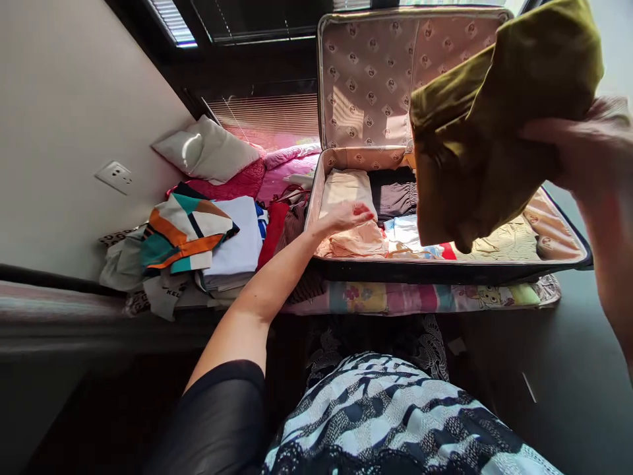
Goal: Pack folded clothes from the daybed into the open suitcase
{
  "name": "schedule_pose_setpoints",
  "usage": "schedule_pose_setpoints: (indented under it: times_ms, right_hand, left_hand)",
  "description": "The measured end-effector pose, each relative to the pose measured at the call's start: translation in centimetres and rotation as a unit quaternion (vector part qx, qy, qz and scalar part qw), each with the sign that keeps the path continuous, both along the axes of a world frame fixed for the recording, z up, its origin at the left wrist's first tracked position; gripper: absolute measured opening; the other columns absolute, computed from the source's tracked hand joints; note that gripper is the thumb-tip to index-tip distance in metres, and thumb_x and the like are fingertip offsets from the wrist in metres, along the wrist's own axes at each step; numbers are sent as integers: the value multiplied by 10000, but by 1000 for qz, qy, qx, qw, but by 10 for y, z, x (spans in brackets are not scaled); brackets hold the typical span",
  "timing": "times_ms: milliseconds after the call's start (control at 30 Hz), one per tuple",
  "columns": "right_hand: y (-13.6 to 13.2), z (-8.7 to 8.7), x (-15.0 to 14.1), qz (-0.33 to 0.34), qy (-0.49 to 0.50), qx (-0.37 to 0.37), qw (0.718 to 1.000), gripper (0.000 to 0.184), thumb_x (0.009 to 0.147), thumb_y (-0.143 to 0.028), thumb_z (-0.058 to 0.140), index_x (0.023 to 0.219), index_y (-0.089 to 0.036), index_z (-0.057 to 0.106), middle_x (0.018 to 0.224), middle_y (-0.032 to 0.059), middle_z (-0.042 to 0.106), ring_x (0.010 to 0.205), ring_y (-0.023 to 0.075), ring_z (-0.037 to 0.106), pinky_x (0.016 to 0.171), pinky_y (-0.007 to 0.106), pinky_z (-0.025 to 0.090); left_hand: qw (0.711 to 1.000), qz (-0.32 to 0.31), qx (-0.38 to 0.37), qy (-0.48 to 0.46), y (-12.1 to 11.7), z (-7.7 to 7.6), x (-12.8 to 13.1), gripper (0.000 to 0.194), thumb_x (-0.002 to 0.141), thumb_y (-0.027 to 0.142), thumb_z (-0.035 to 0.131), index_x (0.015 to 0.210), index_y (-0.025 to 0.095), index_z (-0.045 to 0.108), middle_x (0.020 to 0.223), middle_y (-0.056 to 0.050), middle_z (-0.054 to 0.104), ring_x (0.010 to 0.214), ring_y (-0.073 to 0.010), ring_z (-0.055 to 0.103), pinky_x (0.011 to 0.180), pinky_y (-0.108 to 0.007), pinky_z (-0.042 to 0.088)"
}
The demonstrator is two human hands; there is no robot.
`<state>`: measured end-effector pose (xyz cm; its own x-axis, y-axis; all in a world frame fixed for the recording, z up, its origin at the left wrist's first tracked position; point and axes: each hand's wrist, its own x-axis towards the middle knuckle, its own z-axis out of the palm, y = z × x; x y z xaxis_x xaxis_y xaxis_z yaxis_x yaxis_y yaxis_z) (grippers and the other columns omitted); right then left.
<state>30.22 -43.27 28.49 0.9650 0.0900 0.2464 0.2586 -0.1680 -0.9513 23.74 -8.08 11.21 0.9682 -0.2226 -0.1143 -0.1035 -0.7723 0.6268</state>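
Note:
My right hand point(588, 148), blurred by motion, holds up an olive-green folded garment point(544, 63) on the right. The garment hangs over the right part of an opened suitcase point(494, 265) and hides some of its contents. My left hand point(346, 216) is inside the suitcase's left part, low over a peach garment point(359, 241) and a cream folded cloth point(349, 185). Its fingers are loosely bent and apart, with nothing seen in them. Beside it lie a dark gathered garment point(394, 194) and a light-blue and white piece point(403, 231).
Left of the suitcase, clothes are heaped: a multicoloured patterned garment point(185, 227), a white folded one point(242, 231) and a red one point(271, 231). Behind them are a pale pillow point(212, 152) and pink bedding point(287, 175). The raised lid point(376, 72) stands against the window.

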Motion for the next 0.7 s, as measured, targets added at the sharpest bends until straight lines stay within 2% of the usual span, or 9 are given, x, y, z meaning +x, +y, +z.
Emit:
schedule_pose_setpoints:
  times_ms: [100,167,233,333,400,467,533,600,700]
  right_hand:
    - [41,3,-28,104,7,56,993,191,780,-321,924,948,-244,874,1308,33,827,1271,401,736,706,395,550]
    - [74,-6,-44,158,44,79,983,226,763,-349,936,965,-266,876,1349,36,815,1325,424,715,740,424,593]
    - [110,-23,-61,197,101,93,971,291,724,-293,943,1003,-257,866,1360,77,809,1330,403,733,835,455,669]
    - [167,-47,-88,259,178,118,942,394,686,-288,950,1039,-206,797,1259,143,828,1242,391,778,933,495,712]
    - [206,-58,-103,288,216,132,923,422,716,-289,922,1091,-198,749,1201,144,836,1222,365,783,986,488,706]
    - [244,-65,-113,310,235,137,911,393,767,-275,879,1117,-204,715,1202,129,834,1224,325,778,1024,454,690]
    - [282,-70,-119,329,226,130,908,355,824,-295,841,1137,-212,697,1217,114,829,1222,293,772,1037,431,676]
    - [317,-80,-121,342,179,102,917,374,882,-380,810,1199,-219,695,1227,103,823,1219,281,769,1022,433,672]
    - [356,-104,-119,335,83,2,939,456,945,-457,740,1324,-206,696,1240,106,813,1195,277,771,984,422,668]
  left_hand:
    - [987,39,-154,-8,-19,38,-31,718,1163,712,322,1545,188,632,1302,-165,798,1213,-246,745,1056,-378,568]
    - [975,71,-212,8,-29,59,-60,785,1193,590,22,1642,215,545,1256,-151,807,1225,-242,754,1067,-419,587]
    - [962,113,-250,-8,-29,75,-94,820,1176,447,-124,1696,232,472,1240,-135,811,1223,-236,763,1048,-429,607]
    - [951,170,-254,-43,-6,92,-149,684,1205,397,-5,1726,224,403,1240,-136,815,1212,-269,777,1002,-452,630]
    - [946,200,-249,-44,22,101,-180,603,1208,355,120,1714,182,399,1233,-159,816,1200,-295,785,985,-469,638]
    - [935,230,-266,-37,58,107,-199,558,1163,256,259,1685,136,416,1239,-178,815,1221,-300,781,1000,-469,640]
    - [920,269,-281,-45,97,110,-206,599,1066,176,410,1662,118,436,1238,-177,819,1250,-300,771,1031,-468,637]
    - [916,295,-262,-66,132,108,-205,666,993,178,526,1652,119,453,1242,-174,820,1265,-315,763,1059,-481,628]
    - [933,325,-135,-71,168,95,-200,761,962,272,658,1672,117,434,1339,-207,785,1304,-353,737,1108,-499,597]
